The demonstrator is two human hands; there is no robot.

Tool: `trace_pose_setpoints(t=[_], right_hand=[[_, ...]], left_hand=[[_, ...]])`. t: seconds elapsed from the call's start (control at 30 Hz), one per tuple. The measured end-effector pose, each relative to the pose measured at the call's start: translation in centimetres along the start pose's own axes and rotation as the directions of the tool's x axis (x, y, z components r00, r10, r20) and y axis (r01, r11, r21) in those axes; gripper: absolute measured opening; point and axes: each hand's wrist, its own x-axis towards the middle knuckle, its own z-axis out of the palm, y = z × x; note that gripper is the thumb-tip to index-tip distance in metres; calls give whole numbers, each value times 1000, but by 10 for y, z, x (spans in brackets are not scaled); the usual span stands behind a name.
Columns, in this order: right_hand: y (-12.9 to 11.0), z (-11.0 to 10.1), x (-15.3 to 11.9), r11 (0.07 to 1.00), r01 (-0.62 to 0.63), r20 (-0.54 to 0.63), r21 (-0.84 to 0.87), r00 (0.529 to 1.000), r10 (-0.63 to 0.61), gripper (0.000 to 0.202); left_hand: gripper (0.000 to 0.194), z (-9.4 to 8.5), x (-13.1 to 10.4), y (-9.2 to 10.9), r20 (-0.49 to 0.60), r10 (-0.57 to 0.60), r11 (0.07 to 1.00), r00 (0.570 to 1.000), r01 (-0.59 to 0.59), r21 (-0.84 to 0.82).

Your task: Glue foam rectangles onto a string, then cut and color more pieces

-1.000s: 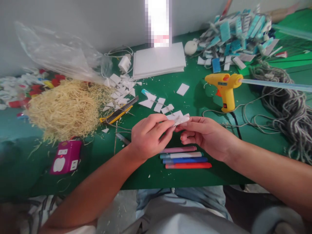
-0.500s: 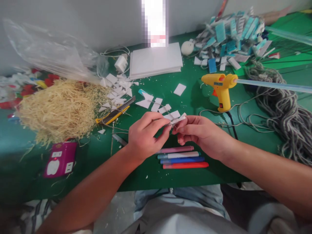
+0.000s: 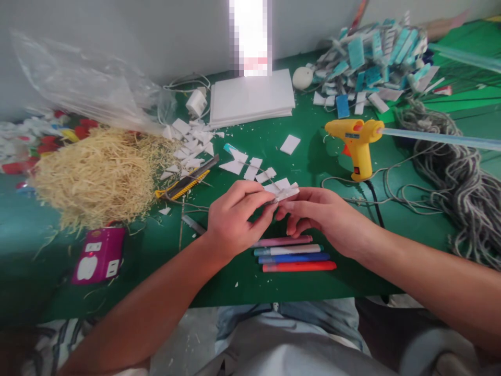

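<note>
Between thumb and fingers, my left hand (image 3: 237,222) pinches a small strip of white foam board (image 3: 288,192). My right hand (image 3: 323,209) has its fingers closed at the strip's near right side; a thin grey string seems to run by its fingertips, partly hidden. Just beyond lie several white foam board cutouts (image 3: 253,168) with the string across them. Below the hands several felt-tip markers lie in a row, among them a blue marker (image 3: 293,258) and a red marker (image 3: 299,267).
A yellow glue gun (image 3: 355,138) stands on the right by a bundle of grey yarn (image 3: 450,141). On the left are a utility knife (image 3: 188,180), straw shreds (image 3: 94,177) and a purple power box (image 3: 98,256). White boards (image 3: 250,96) and heaped blue-white pieces (image 3: 368,68) lie behind.
The white strip has turned slightly in my fingers and shows more of its face. My right fingertips have shifted a little toward my left hand. The view has moved slightly.
</note>
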Motion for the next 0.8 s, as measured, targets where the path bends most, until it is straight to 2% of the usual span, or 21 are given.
trace_pose_setpoints(t=[0.13, 0.23, 0.33, 0.47, 0.63, 0.8], right_hand=[[2, 0, 1, 998, 62, 26, 29, 998, -63, 22], [4, -1, 0, 995, 84, 25, 48, 996, -85, 25], [4, -2, 0, 996, 82, 24, 31, 996, -83, 28], [4, -3, 0, 994, 108, 10, -7, 994, -108, 31], [3, -1, -1, 983, 171, -3, -72, 985, -172, 20], [2, 0, -1, 976, 201, -33, -83, 978, -204, 14]], left_hand=[[8, 0, -2, 1, 9, 47, 999, 999, -47, 21], [10, -1, -3, 2, 19, 30, 1000, 999, -30, 1], [10, -2, -4, 3, 33, -12, 999, 999, 13, -42], [8, -4, -4, 4, 58, -112, 977, 992, 121, -177], [8, -4, -3, 3, 78, -224, 931, 972, 237, -278], [8, -2, -3, 2, 86, -256, 909, 963, 270, -316]])
